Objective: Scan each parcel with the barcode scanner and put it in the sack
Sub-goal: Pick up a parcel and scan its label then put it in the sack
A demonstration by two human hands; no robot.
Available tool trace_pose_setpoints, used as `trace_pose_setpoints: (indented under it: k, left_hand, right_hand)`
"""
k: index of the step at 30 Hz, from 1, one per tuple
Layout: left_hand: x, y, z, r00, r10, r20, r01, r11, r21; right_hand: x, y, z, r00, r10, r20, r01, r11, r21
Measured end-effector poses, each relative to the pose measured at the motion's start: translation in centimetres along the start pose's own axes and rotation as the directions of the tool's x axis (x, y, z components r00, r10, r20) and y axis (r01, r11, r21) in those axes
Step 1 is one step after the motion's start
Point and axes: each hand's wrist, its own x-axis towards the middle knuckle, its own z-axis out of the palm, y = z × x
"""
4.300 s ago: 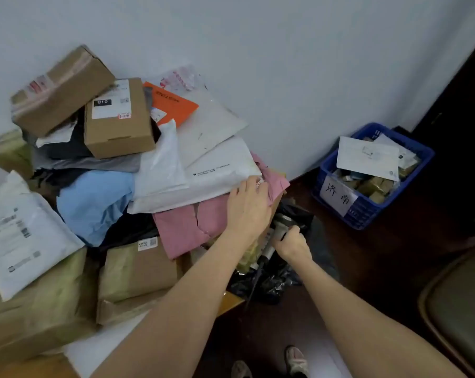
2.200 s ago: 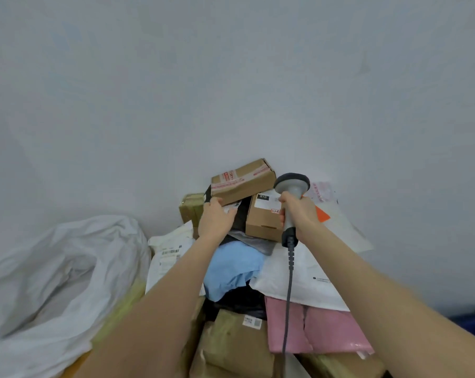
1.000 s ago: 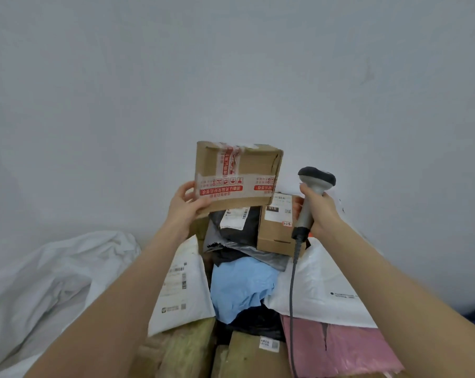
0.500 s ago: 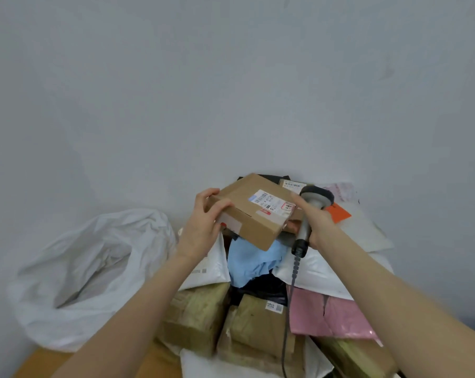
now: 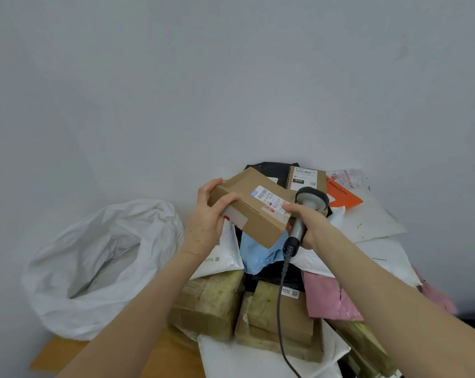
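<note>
The brown box (image 5: pixel 254 214) is now lying label-up; the left hand (image 5: pixel 206 225) is gripping it, the right hand (image 5: pixel 311 226) clutching the grey scanner (image 5: pixel 310 199).

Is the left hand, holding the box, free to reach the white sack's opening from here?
Probably yes: the left hand grips the box, and the white sack lies open to its left with nothing between them.
</note>
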Motion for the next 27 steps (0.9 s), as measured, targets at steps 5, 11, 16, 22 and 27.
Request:
trace_pose_setpoints:
  k: [5,11,16,22,27]
  left_hand:
    - [0.3,-0.9,-0.5,0.999,-0.037,-0.011,0.037,0.998,-0.054]
    - [0.0,-0.6,0.6,0.765,-0.575,0.29,0.595,0.459,-0.66]
    - [0.0,1.0,1.4,0.668,-0.429,0.608,0.674,0.003,-0.739]
    - [0.9,2.2,2.5,0.603,-0.609,0.515,0.688,0.07,-0.723]
    - [1.4,0.4,2.0,0.565,-0.686,0.459,0.674,0.063,-0.736]
  right_hand:
    - [0.3,1.0,1.4,0.999,-0.025,-0.03,0.026,0.998,0.052]
    - [0.9,1.0,2.4,0.982,-0.15,-0.117,0.158,0.985,0.065]
    - [0.6,1.7,3.4,0.942,-0.277,-0.19,0.285,0.959,0.012]
    - [0.3,2.5,4.5,0.885,-0.414,-0.214,0.396,0.91,-0.12]
    - [-0.3,2.7,3.9,0.881,-0.456,-0.128,0.443,0.889,-0.12]
